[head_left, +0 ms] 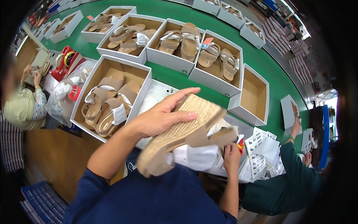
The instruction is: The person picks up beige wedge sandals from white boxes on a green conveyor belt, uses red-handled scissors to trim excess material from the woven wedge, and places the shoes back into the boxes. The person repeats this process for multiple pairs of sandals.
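Observation:
My left hand [160, 115] is closed on a beige wedge sandal [188, 119], thumb and fingers on its woven, rope-textured sole. The sandal is held tilted in front of my chest, its sole turned up and away, with slight motion blur. A taupe strap [224, 137] sticks out on its right side. My right hand [232, 158] is at the end of that strap, fingers pinched together on it; the exact grip is partly hidden. White paper [203, 155] shows below the sandal. To the left of my left hand, an open white box [147, 84] holds a pair of similar sandals.
Several open boxes with sandals [126, 41] line the green conveyor [167, 74]; one box [257, 89] has nothing in it. Printed sheets [259, 149] lie at right. A person [26, 100] works at left beside a red tape dispenser [65, 65]; another's green sleeve [287, 175] reaches in at right.

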A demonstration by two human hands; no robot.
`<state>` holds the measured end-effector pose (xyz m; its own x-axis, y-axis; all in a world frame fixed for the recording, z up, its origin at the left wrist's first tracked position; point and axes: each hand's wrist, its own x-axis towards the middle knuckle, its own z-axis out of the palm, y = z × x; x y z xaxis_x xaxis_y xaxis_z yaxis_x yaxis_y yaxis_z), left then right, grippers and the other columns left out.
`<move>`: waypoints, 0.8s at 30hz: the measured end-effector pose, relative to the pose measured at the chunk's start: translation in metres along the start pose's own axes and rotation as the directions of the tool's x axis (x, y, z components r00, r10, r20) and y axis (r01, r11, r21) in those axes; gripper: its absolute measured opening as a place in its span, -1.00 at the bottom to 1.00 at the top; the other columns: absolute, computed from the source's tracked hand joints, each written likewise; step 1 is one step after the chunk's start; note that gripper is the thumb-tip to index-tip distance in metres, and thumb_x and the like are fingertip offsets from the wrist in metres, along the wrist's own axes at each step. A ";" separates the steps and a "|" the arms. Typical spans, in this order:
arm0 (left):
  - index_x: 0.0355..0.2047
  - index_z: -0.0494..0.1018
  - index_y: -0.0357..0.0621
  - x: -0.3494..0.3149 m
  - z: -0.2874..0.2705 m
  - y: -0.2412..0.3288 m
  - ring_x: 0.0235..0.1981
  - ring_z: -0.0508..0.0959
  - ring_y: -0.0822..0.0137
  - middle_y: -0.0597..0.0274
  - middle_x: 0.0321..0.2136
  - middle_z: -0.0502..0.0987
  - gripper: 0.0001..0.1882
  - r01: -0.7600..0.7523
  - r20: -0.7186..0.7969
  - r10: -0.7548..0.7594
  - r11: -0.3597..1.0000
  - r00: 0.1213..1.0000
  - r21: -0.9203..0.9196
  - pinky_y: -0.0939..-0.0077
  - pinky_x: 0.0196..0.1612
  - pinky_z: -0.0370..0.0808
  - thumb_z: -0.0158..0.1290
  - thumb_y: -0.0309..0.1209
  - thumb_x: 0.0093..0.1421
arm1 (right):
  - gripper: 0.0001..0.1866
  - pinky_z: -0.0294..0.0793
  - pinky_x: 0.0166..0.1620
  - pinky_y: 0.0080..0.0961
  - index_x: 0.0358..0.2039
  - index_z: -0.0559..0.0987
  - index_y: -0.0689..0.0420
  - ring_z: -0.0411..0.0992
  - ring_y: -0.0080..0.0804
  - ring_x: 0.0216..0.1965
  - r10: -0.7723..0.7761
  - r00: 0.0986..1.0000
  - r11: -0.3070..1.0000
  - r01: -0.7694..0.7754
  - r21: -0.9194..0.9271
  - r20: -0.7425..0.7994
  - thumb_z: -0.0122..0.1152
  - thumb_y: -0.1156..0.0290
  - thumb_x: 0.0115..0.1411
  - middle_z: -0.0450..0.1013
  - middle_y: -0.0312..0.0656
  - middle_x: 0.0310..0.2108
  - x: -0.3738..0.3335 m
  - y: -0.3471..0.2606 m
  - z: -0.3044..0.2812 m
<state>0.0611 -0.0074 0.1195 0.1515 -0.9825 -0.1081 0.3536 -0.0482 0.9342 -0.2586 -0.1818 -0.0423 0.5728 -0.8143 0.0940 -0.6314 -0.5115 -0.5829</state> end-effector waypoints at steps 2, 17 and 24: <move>0.42 0.00 -0.05 -0.004 -0.009 0.008 0.08 0.35 0.45 0.20 0.09 0.38 -0.25 0.016 0.134 -0.044 0.979 0.990 0.202 0.56 0.18 0.28 0.10 -0.35 0.30 | -0.68 0.46 -0.34 -0.46 0.02 0.48 0.15 0.47 -0.33 -0.40 0.151 0.982 0.795 -0.191 0.575 0.118 0.12 0.40 0.26 0.52 -0.05 -0.25 0.010 -0.001 -0.023; 0.39 -0.02 -0.27 -0.034 0.001 -0.037 0.23 0.32 0.18 -0.13 0.25 0.29 -0.23 0.320 0.283 -0.407 0.897 0.869 0.307 0.47 0.27 0.20 -0.04 -0.09 0.34 | -0.63 0.47 -0.37 -0.54 -0.13 0.44 0.20 0.44 -0.47 -0.49 -0.333 0.912 0.419 -0.082 0.904 0.237 0.39 0.52 0.07 0.41 -0.22 -0.53 -0.019 -0.176 -0.060; 0.38 -0.01 -0.27 -0.039 0.000 -0.036 0.23 0.32 0.19 -0.12 0.24 0.30 -0.28 0.247 0.233 -0.337 0.906 0.912 0.343 0.45 0.27 0.20 -0.11 -0.09 0.39 | -0.69 0.50 0.02 -0.29 -0.17 0.63 0.28 0.54 -0.09 -0.12 -0.733 0.638 0.583 0.409 0.703 0.237 0.33 0.54 0.01 0.54 0.00 -0.23 0.014 -0.187 -0.059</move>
<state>0.0423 0.0330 0.0897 -0.1959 -0.9220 -0.3339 0.0414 -0.3480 0.9366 -0.1631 -0.1134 0.1156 0.9519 -0.0796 0.2959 0.2333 -0.4378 -0.8683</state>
